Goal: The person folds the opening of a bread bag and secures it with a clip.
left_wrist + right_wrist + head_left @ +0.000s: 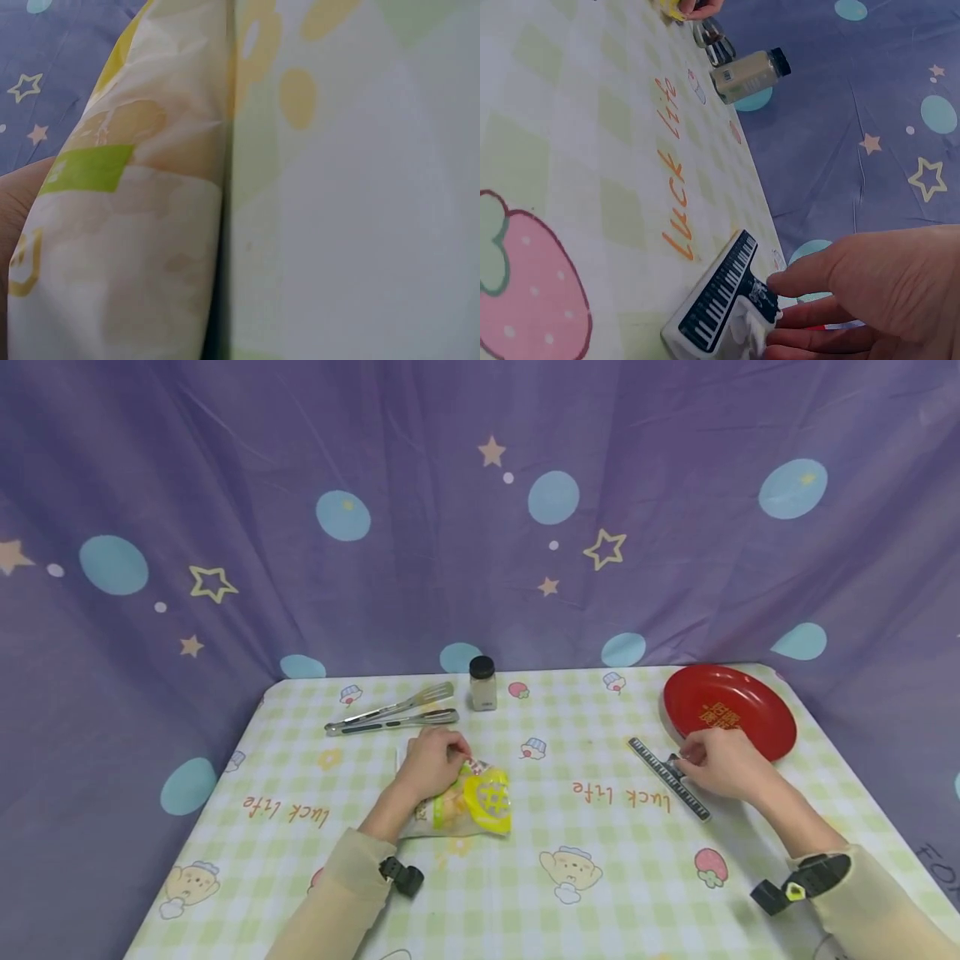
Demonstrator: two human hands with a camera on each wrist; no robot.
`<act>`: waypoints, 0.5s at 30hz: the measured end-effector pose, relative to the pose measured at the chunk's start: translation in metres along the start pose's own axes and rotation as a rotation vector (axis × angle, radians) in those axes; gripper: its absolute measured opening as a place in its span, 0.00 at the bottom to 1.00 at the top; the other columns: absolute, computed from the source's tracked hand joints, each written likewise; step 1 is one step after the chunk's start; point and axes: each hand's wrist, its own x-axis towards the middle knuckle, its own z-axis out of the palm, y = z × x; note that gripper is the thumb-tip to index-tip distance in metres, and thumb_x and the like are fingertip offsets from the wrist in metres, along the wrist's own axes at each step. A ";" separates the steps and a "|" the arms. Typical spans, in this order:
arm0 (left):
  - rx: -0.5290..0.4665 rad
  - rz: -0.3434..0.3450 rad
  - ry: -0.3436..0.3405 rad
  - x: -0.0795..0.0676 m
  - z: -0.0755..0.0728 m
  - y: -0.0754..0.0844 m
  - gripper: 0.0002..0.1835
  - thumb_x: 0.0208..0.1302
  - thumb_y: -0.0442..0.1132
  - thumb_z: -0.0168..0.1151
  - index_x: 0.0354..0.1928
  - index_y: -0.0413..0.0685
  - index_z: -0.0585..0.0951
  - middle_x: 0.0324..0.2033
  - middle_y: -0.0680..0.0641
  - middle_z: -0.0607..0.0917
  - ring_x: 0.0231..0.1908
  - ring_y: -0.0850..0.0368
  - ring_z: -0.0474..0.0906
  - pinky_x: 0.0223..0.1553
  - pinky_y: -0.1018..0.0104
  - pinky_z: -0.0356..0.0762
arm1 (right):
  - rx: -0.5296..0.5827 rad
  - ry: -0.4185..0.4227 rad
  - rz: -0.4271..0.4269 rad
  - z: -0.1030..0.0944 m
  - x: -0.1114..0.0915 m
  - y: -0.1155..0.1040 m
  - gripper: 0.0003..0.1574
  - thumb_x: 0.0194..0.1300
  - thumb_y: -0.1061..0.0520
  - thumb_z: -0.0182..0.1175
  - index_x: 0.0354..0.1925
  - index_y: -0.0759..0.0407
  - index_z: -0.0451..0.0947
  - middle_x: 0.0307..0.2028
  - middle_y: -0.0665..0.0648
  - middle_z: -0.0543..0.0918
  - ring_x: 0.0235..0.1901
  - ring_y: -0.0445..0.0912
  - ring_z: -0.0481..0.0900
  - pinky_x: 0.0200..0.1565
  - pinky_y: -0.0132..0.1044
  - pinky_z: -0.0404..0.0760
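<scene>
A yellow and clear snack bag [468, 810] lies at the middle left of the table, its side filling part of the left wrist view. My left hand [433, 764] grips the bag's upper part with curled fingers. At the right, a long bag clip [688, 797] with a black-and-white piano-key pattern rests on the cloth. My right hand [723, 764] pinches the dark tab at the middle of the clip, thumb on one side and fingers on the other, as the right wrist view shows.
A red plate [772, 714] sits just behind my right hand. Metal tongs [397, 723] lie spread at the back left, beside a black-capped seasoning jar [483, 692]. Behind the table's far edge hangs a purple curtain [450, 568]. A checked cloth [525, 893] covers the table.
</scene>
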 end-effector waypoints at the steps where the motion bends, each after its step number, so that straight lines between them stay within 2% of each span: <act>1: -0.002 -0.005 -0.003 0.000 0.000 0.000 0.08 0.70 0.37 0.68 0.32 0.59 0.88 0.37 0.52 0.87 0.52 0.43 0.79 0.53 0.40 0.70 | -0.005 -0.008 0.004 0.000 0.000 0.002 0.17 0.61 0.53 0.76 0.42 0.64 0.88 0.32 0.55 0.90 0.34 0.48 0.85 0.42 0.52 0.87; 11: 0.003 -0.038 -0.006 0.001 0.001 0.000 0.09 0.70 0.38 0.67 0.31 0.62 0.87 0.37 0.52 0.84 0.52 0.44 0.75 0.50 0.45 0.63 | 0.006 -0.049 -0.001 0.003 -0.002 0.003 0.16 0.60 0.54 0.77 0.40 0.64 0.84 0.30 0.53 0.87 0.30 0.45 0.80 0.38 0.46 0.86; 15: 0.010 -0.040 -0.004 0.001 0.001 0.000 0.09 0.69 0.38 0.66 0.31 0.62 0.87 0.36 0.53 0.83 0.51 0.45 0.74 0.49 0.46 0.62 | 0.039 -0.064 -0.013 0.003 -0.002 -0.002 0.14 0.61 0.55 0.76 0.38 0.60 0.82 0.30 0.52 0.84 0.31 0.45 0.77 0.37 0.41 0.82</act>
